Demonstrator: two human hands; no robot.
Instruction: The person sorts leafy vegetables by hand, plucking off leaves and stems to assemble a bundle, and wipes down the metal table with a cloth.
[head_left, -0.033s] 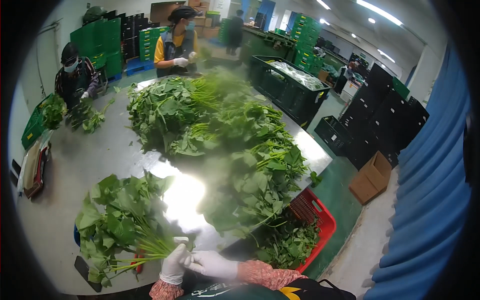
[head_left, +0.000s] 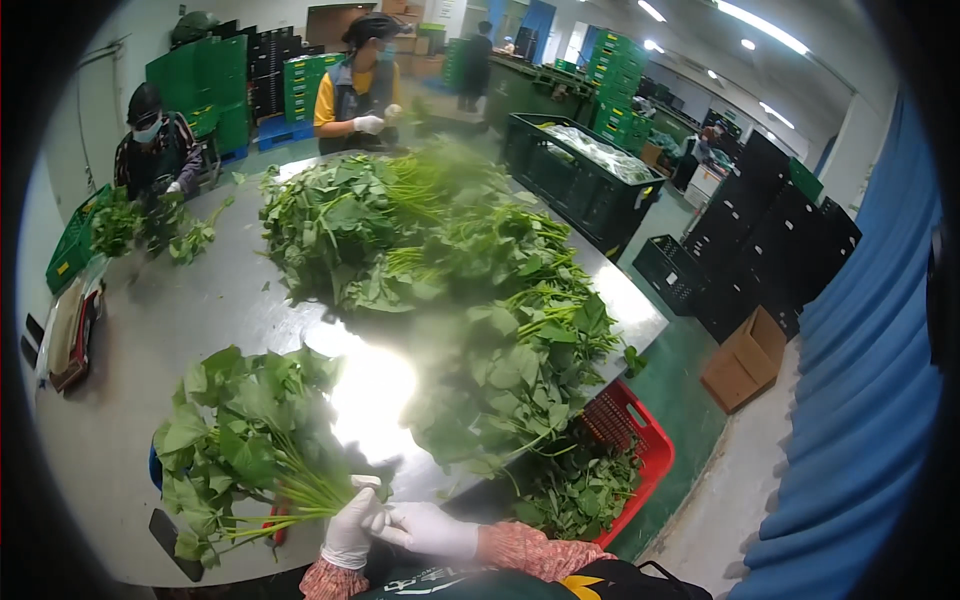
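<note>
My left hand [head_left: 347,527], in a white glove, is closed around the stem ends of a bunch of leafy greens [head_left: 250,430] above the near left of the table. The leaves fan out away from me to the left. My right hand [head_left: 435,530], also gloved in white, meets the left one at the stems with its fingers closed. What lies between the right fingertips is too hidden to tell. Below the bunch, a red-handled tool [head_left: 278,525] shows in part, with a dark flat object [head_left: 173,543] to its left.
A large heap of greens [head_left: 340,220] covers the far middle and right of the metal table [head_left: 130,340]. A red crate [head_left: 650,455] with loose leaves stands at my right. Two people work across the table. Black crates [head_left: 745,240] and a cardboard box [head_left: 745,360] stand further right.
The whole view has shifted slightly. Both my hands keep their grip and place at the stems. At the far left, the co-worker's greens have moved a little.
</note>
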